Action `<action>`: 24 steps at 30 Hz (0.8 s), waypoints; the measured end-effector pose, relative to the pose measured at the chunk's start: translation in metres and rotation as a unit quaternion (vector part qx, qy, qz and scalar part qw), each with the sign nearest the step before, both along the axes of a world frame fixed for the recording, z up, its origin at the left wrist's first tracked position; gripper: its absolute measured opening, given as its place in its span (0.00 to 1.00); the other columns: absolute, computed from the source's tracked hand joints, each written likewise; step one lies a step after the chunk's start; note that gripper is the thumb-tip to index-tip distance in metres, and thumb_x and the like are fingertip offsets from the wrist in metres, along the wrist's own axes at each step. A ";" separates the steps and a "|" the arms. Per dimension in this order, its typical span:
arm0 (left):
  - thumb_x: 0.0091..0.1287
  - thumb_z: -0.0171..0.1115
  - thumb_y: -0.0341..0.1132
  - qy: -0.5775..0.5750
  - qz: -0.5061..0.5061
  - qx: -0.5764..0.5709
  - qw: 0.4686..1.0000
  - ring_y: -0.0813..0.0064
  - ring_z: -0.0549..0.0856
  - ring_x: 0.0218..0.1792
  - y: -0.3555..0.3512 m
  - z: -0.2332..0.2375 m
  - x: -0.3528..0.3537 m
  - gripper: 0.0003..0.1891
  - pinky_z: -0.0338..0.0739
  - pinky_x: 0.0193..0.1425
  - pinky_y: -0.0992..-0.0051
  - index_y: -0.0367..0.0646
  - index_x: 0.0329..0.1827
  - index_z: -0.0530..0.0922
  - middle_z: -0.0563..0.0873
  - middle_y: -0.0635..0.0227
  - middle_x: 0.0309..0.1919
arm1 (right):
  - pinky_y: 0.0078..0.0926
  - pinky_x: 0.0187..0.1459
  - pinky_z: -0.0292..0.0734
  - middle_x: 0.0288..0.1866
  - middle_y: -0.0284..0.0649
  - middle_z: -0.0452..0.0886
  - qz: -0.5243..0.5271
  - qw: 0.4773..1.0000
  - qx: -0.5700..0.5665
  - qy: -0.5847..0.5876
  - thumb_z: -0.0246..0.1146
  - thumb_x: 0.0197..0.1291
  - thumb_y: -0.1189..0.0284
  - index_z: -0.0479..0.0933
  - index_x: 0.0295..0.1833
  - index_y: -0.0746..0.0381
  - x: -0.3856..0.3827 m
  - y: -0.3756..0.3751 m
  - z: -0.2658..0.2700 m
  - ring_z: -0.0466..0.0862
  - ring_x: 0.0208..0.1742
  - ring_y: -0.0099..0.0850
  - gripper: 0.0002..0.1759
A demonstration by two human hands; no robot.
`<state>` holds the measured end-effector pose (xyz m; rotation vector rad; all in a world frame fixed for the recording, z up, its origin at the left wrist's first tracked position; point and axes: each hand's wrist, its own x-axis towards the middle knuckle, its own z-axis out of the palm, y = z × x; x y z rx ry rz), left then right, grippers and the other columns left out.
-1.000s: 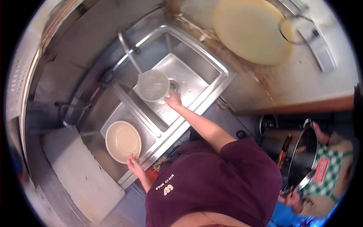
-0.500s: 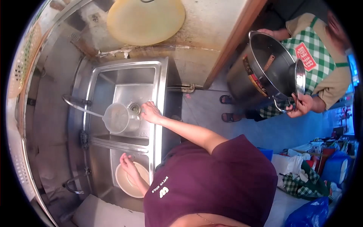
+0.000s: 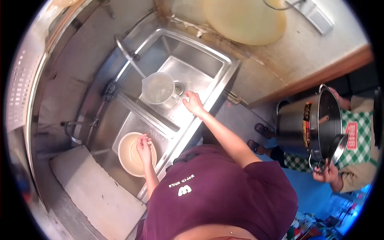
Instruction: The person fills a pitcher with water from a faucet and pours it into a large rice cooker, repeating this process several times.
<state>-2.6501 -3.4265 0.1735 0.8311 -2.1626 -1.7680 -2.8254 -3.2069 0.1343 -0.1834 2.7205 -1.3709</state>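
Note:
My right hand is over the upper sink basin, its fingers apart and holding nothing. It is beside the drain and near the handle of a translucent plastic jug. The jug sits under the end of the curved faucet, with clear liquid visible inside. Above the right edge of a cream bowl in the other basin, my left hand is empty, with loosely bent fingers slightly apart.
At the right, a person in a green checked apron holds a large metal pot and a shiny lid or bowl. A pale board lies beside the sink. A round yellowish board is against the wall.
The view has turned, so the sink appears tilted and the pot lies farther right. My right hand's fingers have shifted slightly near the jug. My left hand remains above the bowl.

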 end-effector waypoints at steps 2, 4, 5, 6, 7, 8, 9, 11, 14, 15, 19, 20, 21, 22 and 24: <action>0.61 0.46 0.36 -0.024 0.032 0.010 0.999 0.89 0.66 0.17 -0.002 0.001 0.006 0.09 0.63 0.21 0.88 0.44 0.39 0.72 0.75 0.74 0.23 | 0.28 0.37 0.70 0.34 0.44 0.74 0.023 0.997 -0.053 -0.046 0.55 0.44 0.68 0.64 0.47 0.66 -0.018 -0.002 -0.018 0.74 0.36 0.34 0.23; 0.61 0.46 0.36 -0.037 0.057 0.012 0.998 0.89 0.66 0.16 -0.003 0.002 0.009 0.09 0.64 0.22 0.87 0.44 0.39 0.72 0.75 0.74 0.23 | 0.24 0.28 0.72 0.30 0.41 0.75 0.036 0.977 -0.136 -0.162 0.56 0.44 0.68 0.61 0.51 0.65 -0.049 0.001 -0.029 0.75 0.29 0.29 0.26; 0.61 0.47 0.37 -0.043 0.067 0.009 0.997 0.89 0.66 0.16 -0.003 0.002 0.011 0.09 0.64 0.22 0.87 0.44 0.39 0.72 0.75 0.74 0.23 | 0.21 0.25 0.71 0.28 0.40 0.74 0.000 0.963 -0.212 -0.169 0.55 0.45 0.69 0.59 0.53 0.65 -0.064 0.011 -0.025 0.74 0.26 0.26 0.27; 0.61 0.47 0.37 -0.054 0.071 0.005 0.996 0.89 0.66 0.16 -0.002 0.001 0.017 0.09 0.64 0.22 0.87 0.44 0.39 0.72 0.76 0.73 0.23 | 0.18 0.22 0.69 0.27 0.38 0.74 -0.043 0.941 -0.286 -0.177 0.54 0.45 0.71 0.56 0.55 0.64 -0.080 0.028 -0.023 0.73 0.23 0.23 0.29; 0.61 0.47 0.37 -0.061 0.083 0.008 0.995 0.89 0.66 0.16 -0.002 0.000 0.021 0.09 0.65 0.22 0.87 0.44 0.39 0.72 0.76 0.73 0.23 | 0.18 0.22 0.69 0.26 0.39 0.74 -0.075 0.958 -0.251 -0.117 0.53 0.46 0.73 0.55 0.56 0.64 -0.108 0.051 -0.036 0.73 0.23 0.23 0.29; 0.61 0.47 0.37 -0.067 0.093 0.010 0.993 0.89 0.66 0.16 -0.003 0.000 0.022 0.09 0.65 0.23 0.88 0.44 0.39 0.72 0.76 0.73 0.23 | 0.18 0.23 0.69 0.25 0.39 0.74 -0.108 0.970 -0.212 -0.055 0.52 0.47 0.74 0.53 0.57 0.65 -0.123 0.076 -0.052 0.73 0.22 0.24 0.29; 0.61 0.47 0.38 -0.073 0.101 0.012 0.992 0.89 0.67 0.17 -0.006 0.000 0.022 0.09 0.65 0.23 0.88 0.45 0.39 0.73 0.76 0.73 0.23 | 0.17 0.23 0.68 0.25 0.39 0.74 -0.129 0.952 -0.275 -0.042 0.49 0.49 0.76 0.57 0.55 0.65 -0.101 0.099 0.007 0.73 0.22 0.23 0.24; 0.60 0.48 0.38 -0.078 0.107 0.008 0.991 0.88 0.69 0.20 -0.010 -0.005 0.023 0.10 0.66 0.24 0.87 0.45 0.39 0.73 0.76 0.72 0.24 | 0.21 0.32 0.70 0.29 0.42 0.77 -0.236 0.959 -0.137 0.078 0.50 0.49 0.75 0.72 0.41 0.66 -0.077 0.153 0.035 0.76 0.29 0.28 0.13; 0.60 0.47 0.39 -0.097 0.109 0.009 0.989 0.87 0.72 0.26 -0.010 -0.004 0.020 0.10 0.67 0.25 0.86 0.45 0.39 0.73 0.76 0.72 0.27 | 0.16 0.23 0.65 0.21 0.32 0.74 -0.361 0.923 -0.132 0.020 0.51 0.50 0.73 0.75 0.32 0.66 -0.035 0.238 -0.024 0.69 0.21 0.19 0.09; 0.60 0.47 0.39 -0.101 0.095 0.008 0.990 0.86 0.72 0.26 -0.009 -0.002 0.011 0.11 0.66 0.25 0.86 0.45 0.39 0.73 0.76 0.72 0.27 | 0.21 0.23 0.66 0.19 0.36 0.74 -0.376 0.920 -0.030 0.112 0.51 0.50 0.71 0.74 0.30 0.67 -0.021 0.260 -0.074 0.71 0.20 0.22 0.10; 0.61 0.46 0.39 -0.129 0.031 -0.017 0.991 0.86 0.72 0.24 0.000 0.013 -0.025 0.11 0.66 0.25 0.86 0.44 0.39 0.73 0.76 0.72 0.26 | 0.28 0.17 0.68 0.15 0.45 0.72 -0.255 0.898 0.185 -0.307 0.47 0.45 0.76 0.71 0.38 0.69 0.070 0.293 -0.266 0.74 0.17 0.32 0.14; 0.61 0.45 0.39 -0.140 0.015 -0.034 0.989 0.86 0.72 0.24 0.000 0.020 -0.037 0.11 0.66 0.25 0.86 0.44 0.39 0.73 0.76 0.72 0.26 | 0.25 0.15 0.67 0.16 0.43 0.72 -0.275 0.918 0.064 -0.278 0.48 0.46 0.76 0.69 0.42 0.68 0.077 0.261 -0.241 0.73 0.16 0.29 0.15; 0.61 0.46 0.39 -0.125 0.013 -0.036 0.991 0.86 0.72 0.24 0.002 0.026 -0.046 0.11 0.66 0.25 0.87 0.44 0.39 0.73 0.76 0.72 0.26 | 0.22 0.14 0.65 0.16 0.40 0.72 -0.289 0.921 -0.055 -0.256 0.48 0.47 0.76 0.67 0.45 0.67 0.087 0.222 -0.202 0.72 0.15 0.27 0.17; 0.61 0.46 0.39 -0.114 0.014 -0.036 0.993 0.86 0.72 0.23 0.007 0.029 -0.055 0.11 0.66 0.25 0.87 0.44 0.39 0.73 0.76 0.72 0.26 | 0.21 0.13 0.64 0.16 0.39 0.71 -0.252 0.914 -0.115 -0.295 0.48 0.47 0.76 0.68 0.44 0.66 0.092 0.203 -0.192 0.71 0.14 0.26 0.15; 0.61 0.47 0.38 -0.092 0.008 -0.017 0.996 0.87 0.72 0.23 0.008 0.030 -0.054 0.11 0.66 0.25 0.87 0.44 0.39 0.73 0.77 0.73 0.25 | 0.20 0.13 0.63 0.16 0.37 0.71 -0.197 0.893 -0.173 -0.367 0.48 0.48 0.75 0.68 0.42 0.65 0.095 0.176 -0.172 0.69 0.14 0.25 0.13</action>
